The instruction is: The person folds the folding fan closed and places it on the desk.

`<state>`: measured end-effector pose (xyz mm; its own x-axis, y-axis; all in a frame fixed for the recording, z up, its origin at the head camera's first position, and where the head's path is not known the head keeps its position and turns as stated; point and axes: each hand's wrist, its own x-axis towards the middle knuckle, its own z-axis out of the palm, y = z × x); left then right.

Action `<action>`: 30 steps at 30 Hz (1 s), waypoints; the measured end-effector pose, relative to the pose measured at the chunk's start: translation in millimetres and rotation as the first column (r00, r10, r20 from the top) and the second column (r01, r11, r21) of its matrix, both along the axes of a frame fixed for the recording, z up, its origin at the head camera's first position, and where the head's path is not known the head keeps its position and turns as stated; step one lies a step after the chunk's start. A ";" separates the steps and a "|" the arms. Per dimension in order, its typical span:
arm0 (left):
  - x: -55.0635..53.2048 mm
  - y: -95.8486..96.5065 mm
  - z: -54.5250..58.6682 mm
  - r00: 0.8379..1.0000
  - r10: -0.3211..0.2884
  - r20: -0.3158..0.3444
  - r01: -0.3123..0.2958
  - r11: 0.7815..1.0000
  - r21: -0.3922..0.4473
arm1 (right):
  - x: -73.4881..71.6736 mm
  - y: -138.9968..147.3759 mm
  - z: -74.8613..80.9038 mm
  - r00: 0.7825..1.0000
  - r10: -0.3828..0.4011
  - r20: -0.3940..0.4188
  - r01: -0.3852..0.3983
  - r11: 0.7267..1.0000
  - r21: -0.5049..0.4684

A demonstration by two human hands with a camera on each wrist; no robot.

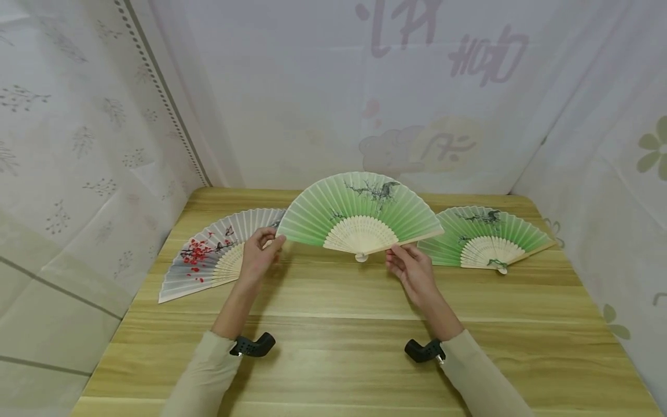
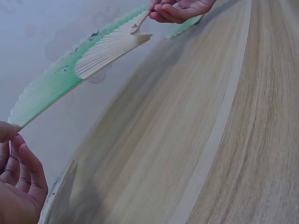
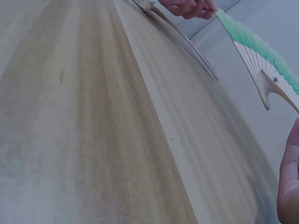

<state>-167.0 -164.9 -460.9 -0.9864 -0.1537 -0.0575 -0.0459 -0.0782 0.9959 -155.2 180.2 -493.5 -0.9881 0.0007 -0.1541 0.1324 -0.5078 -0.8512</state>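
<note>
A green folding fan (image 1: 312,214) with a dark branch print and pale ribs is spread wide, raised over the table. My left hand (image 1: 259,255) pinches its left end between thumb and fingers; the left wrist view shows the thumb (image 2: 8,132) on the fan's corner. On the other side my right hand (image 1: 414,272) pinches the right outer rib, close to the pivot. Behind my left hand lies a grey folding fan (image 1: 200,255) with red blossoms, spread on the table and partly hidden. A second green folding fan (image 1: 482,229) lies spread beyond my right hand.
The wooden table (image 1: 333,359) runs back to a pale printed cloth (image 1: 292,104), with more cloth hanging at the left and right sides. Each wrist wears a black camera mount, such as the left mount (image 1: 253,345).
</note>
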 end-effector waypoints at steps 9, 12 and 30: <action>-8.6 10.8 -2.5 0.997 0.061 -0.041 -0.059 0.997 0.053 | -5.5 -2.1 -0.6 0.998 -0.052 -0.034 0.055 0.996 0.076; -10.5 14.6 -3.3 0.997 0.064 -0.041 -0.060 0.995 0.079 | -5.8 -1.6 0.7 0.997 -0.060 -0.041 0.064 0.992 0.109; -18.9 16.3 8.2 0.995 0.094 -0.017 -0.093 0.994 0.065 | -16.6 -6.9 10.5 0.993 -0.015 -0.117 0.042 0.972 0.233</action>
<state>-185.9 -148.6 -452.7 -0.9689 -0.2421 -0.0503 -0.0151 -0.1451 0.9893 -171.9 173.4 -483.0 -0.9981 0.0522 -0.0335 0.0167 -0.2944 -0.9555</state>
